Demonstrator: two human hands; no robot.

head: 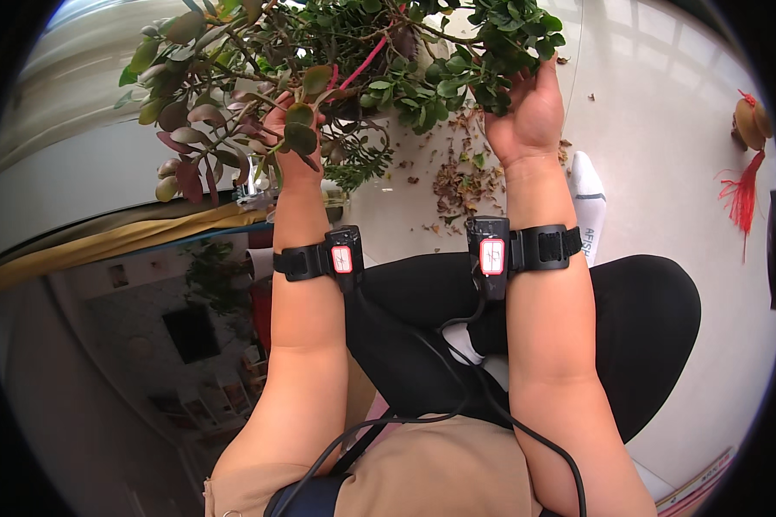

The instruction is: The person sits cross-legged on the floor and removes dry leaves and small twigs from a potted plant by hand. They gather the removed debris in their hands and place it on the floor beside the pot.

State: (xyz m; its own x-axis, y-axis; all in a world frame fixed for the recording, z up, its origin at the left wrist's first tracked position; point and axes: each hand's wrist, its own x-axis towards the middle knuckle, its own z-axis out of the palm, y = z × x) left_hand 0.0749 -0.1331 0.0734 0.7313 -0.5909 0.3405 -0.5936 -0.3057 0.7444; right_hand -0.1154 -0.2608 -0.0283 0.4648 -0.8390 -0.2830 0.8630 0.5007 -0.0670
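Note:
A large leafy potted plant (427,84) spreads across the top of the head view, with thick green and reddish leaves and a pink cord (364,63) running among its branches. My left hand (291,126) is raised into the foliage on the left, its fingers mostly covered by leaves and stems. On the right, my right hand (530,116) is palm up under a dense green clump, fingertips hidden among the leaves. Whether either hand grips a stem cannot be made out. A black strapped device is on each forearm.
Dry fallen leaves (462,187) lie scattered on the pale floor between my arms. A yellow cloth (129,239) runs along an edge at the left. A red tassel ornament (743,187) is at the far right. Black cables cross my lap, near my white-socked foot (588,200).

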